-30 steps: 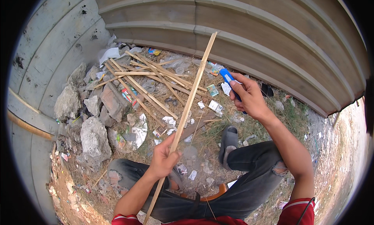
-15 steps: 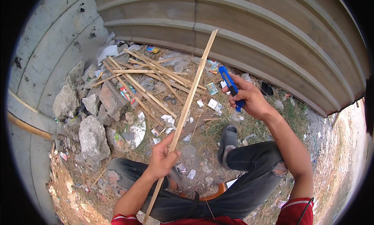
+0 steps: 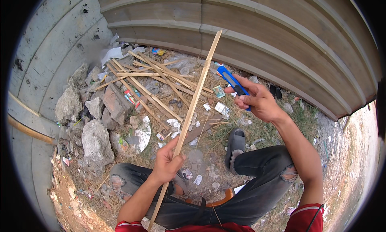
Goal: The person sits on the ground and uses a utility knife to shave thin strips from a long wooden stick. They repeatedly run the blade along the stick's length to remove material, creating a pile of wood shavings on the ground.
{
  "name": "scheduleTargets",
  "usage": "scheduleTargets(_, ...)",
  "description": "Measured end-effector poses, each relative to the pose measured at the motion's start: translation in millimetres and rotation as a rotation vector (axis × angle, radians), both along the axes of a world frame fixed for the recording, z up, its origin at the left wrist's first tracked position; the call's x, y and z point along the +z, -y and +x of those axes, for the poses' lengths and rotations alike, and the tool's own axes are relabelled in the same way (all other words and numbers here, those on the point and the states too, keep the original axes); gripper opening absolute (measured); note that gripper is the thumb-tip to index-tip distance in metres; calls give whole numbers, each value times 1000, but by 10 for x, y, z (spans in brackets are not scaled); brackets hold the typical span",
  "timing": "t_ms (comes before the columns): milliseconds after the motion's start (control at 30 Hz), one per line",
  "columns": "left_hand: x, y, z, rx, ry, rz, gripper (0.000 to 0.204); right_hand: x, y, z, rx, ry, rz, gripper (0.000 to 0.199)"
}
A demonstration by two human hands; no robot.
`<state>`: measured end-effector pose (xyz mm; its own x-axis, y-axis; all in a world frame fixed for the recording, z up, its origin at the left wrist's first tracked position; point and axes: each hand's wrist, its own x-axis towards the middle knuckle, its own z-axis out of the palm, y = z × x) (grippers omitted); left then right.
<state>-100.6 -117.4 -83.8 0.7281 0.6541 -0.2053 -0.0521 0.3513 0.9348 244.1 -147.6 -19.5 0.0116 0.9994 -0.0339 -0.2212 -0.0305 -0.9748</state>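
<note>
My left hand (image 3: 169, 161) is closed round the lower half of a long, pale wooden strip (image 3: 198, 96). The strip slants up and to the right, its far end level with the metal wall and its lower end running down past my lap. To the right, my right hand (image 3: 256, 98) grips a blue utility knife (image 3: 233, 84) with a dark slider, its front end tilted toward the strip. Knife and strip are apart. Whether any blade sticks out, I cannot tell.
Beyond my hands several similar wooden strips (image 3: 150, 91) lie in a loose pile on littered ground. Broken rocks (image 3: 96, 141) sit at the left. A brown corrugated metal wall (image 3: 261, 35) closes off the back, a grey panel wall (image 3: 52, 47) the left. My sandalled foot (image 3: 235, 147) stands below the knife.
My right hand has turned the utility knife, so its front end now leans further left toward the strip. The wooden strip has barely shifted in my left hand.
</note>
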Motion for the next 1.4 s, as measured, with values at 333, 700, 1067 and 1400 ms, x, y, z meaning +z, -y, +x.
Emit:
scheduleTargets(333, 11, 5, 32, 9, -10, 40, 66, -28, 14, 46, 24, -78, 20, 68)
scheduleTargets(700, 31, -12, 23, 23, -23, 52, 65, 13, 24, 22, 11, 67, 37, 63)
scheduleTargets(1067, 4, -17, 25, 20, -2, 54, 65, -40, 19, 18, 31, 35, 46, 67)
scheduleTargets(1400, -20, -29, 9, 26, -14, 54, 64, -9, 21, -11, -18, 48, 89, 63)
